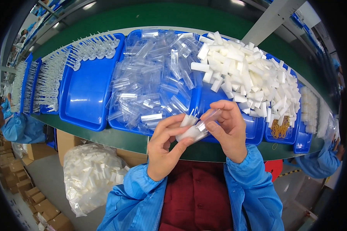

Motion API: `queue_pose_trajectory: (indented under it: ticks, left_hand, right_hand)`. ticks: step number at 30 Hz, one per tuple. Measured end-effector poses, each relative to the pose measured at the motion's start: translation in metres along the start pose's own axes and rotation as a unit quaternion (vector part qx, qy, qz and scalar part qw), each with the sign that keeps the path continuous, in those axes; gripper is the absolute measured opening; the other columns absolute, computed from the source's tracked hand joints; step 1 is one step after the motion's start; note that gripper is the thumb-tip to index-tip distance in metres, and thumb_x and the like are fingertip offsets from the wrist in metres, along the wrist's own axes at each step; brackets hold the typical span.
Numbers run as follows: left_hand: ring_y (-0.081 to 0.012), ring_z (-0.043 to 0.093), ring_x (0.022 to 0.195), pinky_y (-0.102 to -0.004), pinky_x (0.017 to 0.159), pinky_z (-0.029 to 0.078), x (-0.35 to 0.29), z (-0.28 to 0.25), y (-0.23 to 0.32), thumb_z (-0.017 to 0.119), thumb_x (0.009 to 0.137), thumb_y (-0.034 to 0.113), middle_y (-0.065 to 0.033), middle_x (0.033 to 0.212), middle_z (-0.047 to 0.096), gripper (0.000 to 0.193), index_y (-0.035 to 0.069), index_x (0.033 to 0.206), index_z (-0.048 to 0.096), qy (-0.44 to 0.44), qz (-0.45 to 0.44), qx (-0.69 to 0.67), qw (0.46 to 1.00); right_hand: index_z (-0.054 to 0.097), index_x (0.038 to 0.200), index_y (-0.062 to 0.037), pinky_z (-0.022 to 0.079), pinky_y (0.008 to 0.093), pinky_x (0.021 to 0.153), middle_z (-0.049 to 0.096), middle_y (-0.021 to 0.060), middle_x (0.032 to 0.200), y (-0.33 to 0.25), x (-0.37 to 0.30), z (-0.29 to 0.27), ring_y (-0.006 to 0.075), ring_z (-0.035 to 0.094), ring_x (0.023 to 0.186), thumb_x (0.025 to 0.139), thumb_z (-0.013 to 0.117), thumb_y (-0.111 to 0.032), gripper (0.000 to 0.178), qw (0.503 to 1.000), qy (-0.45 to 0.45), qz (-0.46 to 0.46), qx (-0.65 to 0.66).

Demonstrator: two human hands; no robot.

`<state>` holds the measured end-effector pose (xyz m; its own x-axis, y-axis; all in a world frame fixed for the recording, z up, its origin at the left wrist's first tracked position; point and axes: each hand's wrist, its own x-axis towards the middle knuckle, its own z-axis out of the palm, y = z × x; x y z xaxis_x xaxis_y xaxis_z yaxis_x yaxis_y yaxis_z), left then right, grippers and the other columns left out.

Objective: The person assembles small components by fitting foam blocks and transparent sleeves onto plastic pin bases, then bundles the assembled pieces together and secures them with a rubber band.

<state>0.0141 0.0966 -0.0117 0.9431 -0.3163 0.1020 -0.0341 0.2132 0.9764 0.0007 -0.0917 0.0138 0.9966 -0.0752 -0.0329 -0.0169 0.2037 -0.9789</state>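
Observation:
In front of my chest, over the near edge of the trays, my two hands meet. My left hand (166, 143) is closed round white blocks (191, 133), pinched between thumb and fingers; thin pale prongs stick up beside them. My right hand (230, 129) has thumb and fingers closed on a clear plastic sleeve (213, 115), which touches the white blocks. How far the blocks sit inside the sleeve I cannot tell. Just beyond my hands lies a heap of clear sleeves (152, 77). A pile of similar white blocks (254, 77) rises to the right.
Left, a blue tray (85, 96) carries stemmed clear parts (98, 48) along its far side; more stand in racks (50, 79). Yellow rubber bands (280, 128) lie at right. A bag of white blocks (92, 173) sits below the bench. Co-workers in blue sit at both sides.

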Motion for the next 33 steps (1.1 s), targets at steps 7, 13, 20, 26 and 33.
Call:
queue_pose_trajectory:
  ticks: [7, 13, 20, 26, 33]
  left_hand:
    - [-0.0279, 0.059, 0.121, -0.0349, 0.098, 0.054, 0.001, 0.004, -0.001, 0.070, 0.088, -0.005, -0.0166, 0.137, 0.049, 0.027, -0.004, 0.114, 0.065, -0.004, 0.003, 0.027, 1.000]
    - [-0.0258, 0.061, 0.119, -0.0328, 0.094, 0.055, 0.000, 0.006, -0.003, 0.068, 0.090, -0.004, -0.0162, 0.135, 0.051, 0.025, -0.003, 0.114, 0.066, -0.012, 0.020, 0.068, 0.997]
    - [-0.0237, 0.062, 0.114, -0.0318, 0.094, 0.054, 0.005, 0.007, 0.005, 0.067, 0.090, -0.003, -0.0150, 0.130, 0.055, 0.017, -0.002, 0.108, 0.067, -0.013, -0.032, 0.014, 0.999]
    - [-0.0245, 0.063, 0.106, -0.0336, 0.090, 0.052, 0.006, 0.014, 0.002, 0.071, 0.086, -0.002, -0.0144, 0.123, 0.060, 0.016, 0.001, 0.101, 0.069, -0.015, 0.026, 0.154, 0.988]
    - [-0.0255, 0.063, 0.107, -0.0332, 0.088, 0.053, 0.005, 0.023, 0.010, 0.077, 0.079, -0.003, -0.0160, 0.122, 0.061, 0.024, 0.001, 0.102, 0.068, -0.031, 0.118, 0.295, 0.948]
  right_hand:
    - [0.049, 0.116, -0.0018, 0.053, 0.0317, 0.088, 0.065, 0.0128, 0.106, 0.005, -0.007, -0.007, 0.0191, 0.066, 0.099, 0.090, 0.072, -0.004, 0.035, 1.000, 0.012, -0.002, 0.010]
    - [0.049, 0.113, -0.0017, 0.054, 0.0310, 0.086, 0.065, 0.0125, 0.104, 0.010, -0.009, -0.009, 0.0190, 0.067, 0.096, 0.089, 0.075, -0.006, 0.035, 0.998, 0.014, -0.040, -0.056]
    - [0.050, 0.112, -0.0017, 0.054, 0.0304, 0.087, 0.067, 0.0128, 0.104, 0.010, -0.018, -0.008, 0.0182, 0.067, 0.097, 0.088, 0.076, -0.008, 0.036, 0.997, 0.022, -0.037, -0.063]
    - [0.053, 0.111, -0.0024, 0.054, 0.0307, 0.087, 0.068, 0.0113, 0.101, 0.016, -0.023, -0.014, 0.0174, 0.067, 0.099, 0.086, 0.079, -0.009, 0.036, 0.991, 0.035, -0.055, -0.116]
    - [0.057, 0.109, -0.0022, 0.054, 0.0305, 0.085, 0.068, 0.0090, 0.099, 0.008, -0.017, -0.022, 0.0171, 0.067, 0.094, 0.086, 0.078, -0.010, 0.032, 0.997, 0.033, -0.024, -0.068]
